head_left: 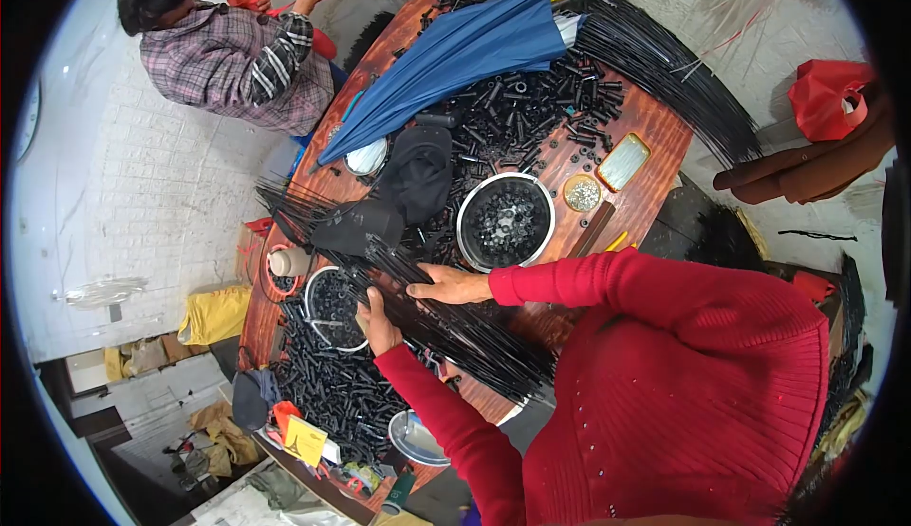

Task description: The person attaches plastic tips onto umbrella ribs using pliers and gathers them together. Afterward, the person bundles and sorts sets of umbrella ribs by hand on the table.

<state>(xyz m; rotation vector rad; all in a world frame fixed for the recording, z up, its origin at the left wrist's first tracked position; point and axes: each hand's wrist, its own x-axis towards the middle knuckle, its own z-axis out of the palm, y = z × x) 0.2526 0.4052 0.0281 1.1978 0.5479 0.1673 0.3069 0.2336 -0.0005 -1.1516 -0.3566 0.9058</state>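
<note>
A bundle of long thin black rods (474, 336) lies slantwise across the near side of the wooden table. My left hand (380, 325) is at the bundle's left side, thumb raised, fingers against the rods. Over the upper side of the bundle reaches my right hand (451, 286), its fingers bent onto the rods. What each palm holds is partly hidden. Beyond the hands is a white-rimmed bowl of small black parts (506, 221). Another round container of black parts (334, 308) stands left of my left hand. A black cap (418, 173) lies on dark cloth.
A folded blue umbrella (451, 61) lies across the far table (664, 137). Loose black parts (332, 393) form piles. A small dish (582, 193) and rectangular tin (623, 162) sit at right. At the back left, another person (237, 61) handles red material. More rods (664, 66) extend right.
</note>
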